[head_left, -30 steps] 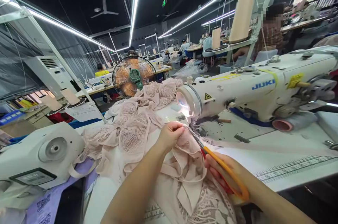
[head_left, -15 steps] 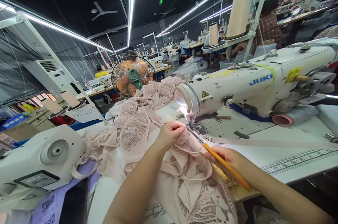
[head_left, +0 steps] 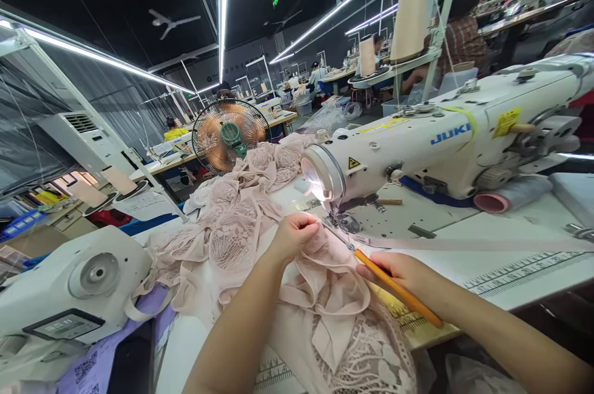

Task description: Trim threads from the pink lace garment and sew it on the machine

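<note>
My left hand (head_left: pixel 297 234) pinches the edge of a pale pink lace bra (head_left: pixel 325 295) just in front of the sewing machine's needle area. In my right hand (head_left: pixel 401 276) are orange-handled scissors (head_left: pixel 394 286), seen nearly edge-on. Their thin metal blades point up and left, with the tips close to my left fingertips and the presser foot. Whether the tips touch the fabric is too small to tell. The white sewing machine (head_left: pixel 408 140) has its lamp lit over the needle. A pink strip of fabric (head_left: pixel 464 245) runs across the bed to the right.
A pile of lace bras (head_left: pixel 236 227) stretches back on the left. Beyond it turns a fan (head_left: pixel 231 134). A second machine head (head_left: pixel 93 276) and a dark phone-like slab (head_left: pixel 132 357) stand at lower left. Thread cones (head_left: pixel 411 10) rise behind the machine; a person (head_left: pixel 466 29) sits at the back right.
The view has shifted slightly, so the machine sits a little further left. Both hands keep nearly the same hold and place; the scissors remain beside the left fingertips.
</note>
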Demonstrator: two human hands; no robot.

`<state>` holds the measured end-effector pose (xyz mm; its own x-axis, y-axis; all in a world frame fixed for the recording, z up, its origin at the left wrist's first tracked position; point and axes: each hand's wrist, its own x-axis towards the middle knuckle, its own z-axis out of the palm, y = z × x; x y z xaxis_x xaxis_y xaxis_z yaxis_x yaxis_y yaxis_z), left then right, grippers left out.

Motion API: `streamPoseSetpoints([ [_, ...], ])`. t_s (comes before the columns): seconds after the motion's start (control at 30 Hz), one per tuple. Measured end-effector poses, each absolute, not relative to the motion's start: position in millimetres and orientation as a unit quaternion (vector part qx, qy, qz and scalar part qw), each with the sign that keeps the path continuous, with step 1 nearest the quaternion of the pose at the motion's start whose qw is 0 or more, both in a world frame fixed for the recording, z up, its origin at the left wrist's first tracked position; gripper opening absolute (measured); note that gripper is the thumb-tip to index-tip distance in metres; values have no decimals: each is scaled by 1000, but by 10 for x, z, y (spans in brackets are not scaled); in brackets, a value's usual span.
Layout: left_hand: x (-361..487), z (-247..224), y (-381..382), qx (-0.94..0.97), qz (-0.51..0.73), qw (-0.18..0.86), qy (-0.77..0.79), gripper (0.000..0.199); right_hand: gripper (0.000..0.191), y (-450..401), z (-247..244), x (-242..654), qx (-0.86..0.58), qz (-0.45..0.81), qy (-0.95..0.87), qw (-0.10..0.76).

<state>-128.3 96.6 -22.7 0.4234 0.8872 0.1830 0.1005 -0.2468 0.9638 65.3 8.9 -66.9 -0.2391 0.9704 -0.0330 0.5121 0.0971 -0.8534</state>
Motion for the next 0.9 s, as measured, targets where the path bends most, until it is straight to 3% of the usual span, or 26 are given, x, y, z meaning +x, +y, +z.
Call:
streamPoseSetpoints([
  [0.9, -1224, -364, 1007, 644, 403, 526, 381, 20, 49, 28, -849, 515, -568, 409, -643, 310],
])
